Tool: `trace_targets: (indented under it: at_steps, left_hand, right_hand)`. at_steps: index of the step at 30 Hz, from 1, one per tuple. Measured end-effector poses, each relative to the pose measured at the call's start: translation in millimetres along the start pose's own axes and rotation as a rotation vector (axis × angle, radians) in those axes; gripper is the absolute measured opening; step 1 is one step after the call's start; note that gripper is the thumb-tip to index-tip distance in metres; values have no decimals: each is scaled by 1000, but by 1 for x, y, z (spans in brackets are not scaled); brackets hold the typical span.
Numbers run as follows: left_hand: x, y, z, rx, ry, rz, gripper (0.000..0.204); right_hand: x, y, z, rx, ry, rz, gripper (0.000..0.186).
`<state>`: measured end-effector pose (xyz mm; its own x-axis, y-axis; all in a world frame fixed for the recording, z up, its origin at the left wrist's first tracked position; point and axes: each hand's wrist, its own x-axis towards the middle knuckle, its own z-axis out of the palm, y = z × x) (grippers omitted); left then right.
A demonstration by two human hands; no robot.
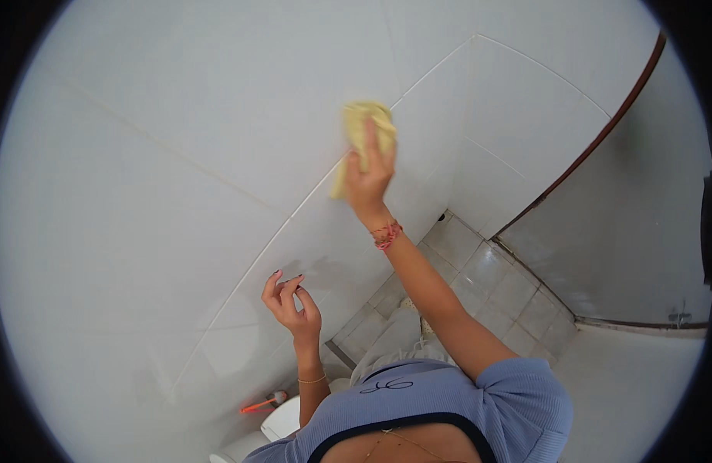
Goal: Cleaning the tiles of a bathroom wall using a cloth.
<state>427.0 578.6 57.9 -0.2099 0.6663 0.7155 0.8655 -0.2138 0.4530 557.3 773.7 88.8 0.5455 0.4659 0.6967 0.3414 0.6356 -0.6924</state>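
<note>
My right hand (370, 174) presses a yellow cloth (369, 114) flat on the white tiled wall (217, 116), over a pale joint line. One end of the cloth hangs below the palm, and its edges are slightly blurred. A red and pink braided bracelet circles that wrist. Lower and to the left, my left hand (292, 305) is raised in front of the wall with nothing in it. Its fingers are loosely bent and apart, and whether they touch the tiles I cannot tell.
A white toilet (282, 420) stands low at the left, beside an orange-handled item (255, 407). Grey floor tiles (487, 274) lie below on the right. A door with a dark reddish-brown frame edge (587, 147) stands at the right.
</note>
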Motion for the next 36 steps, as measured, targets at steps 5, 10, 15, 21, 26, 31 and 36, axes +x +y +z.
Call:
trace_targets:
  at_steps: [5,10,15,21,26,31,36]
  left_hand:
    - [19,-9,27,-61,-34,179,23]
    - [25,-15,37,-112,-14,257,23]
    - [27,-7,52,-138,-65,315,23]
    - [40,15,72,-102,-26,358,24]
    - [35,22,91,-35,29,303,24]
    - [35,43,107,-29,26,267,23]
    - [41,61,125,57,30,301,22]
  right_hand:
    - [-90,150,-34,31,324,1000,30]
    - [-87,174,-42,118,337,1403,25]
    - [38,40,-7,403,160,635,32]
    - [103,-25,1,17,-125,-210,43]
    - [56,105,-13,17,138,112,40]
    - [-18,214,-60,-142,179,980,40]
    - [15,215,-52,-26,92,1176,36]
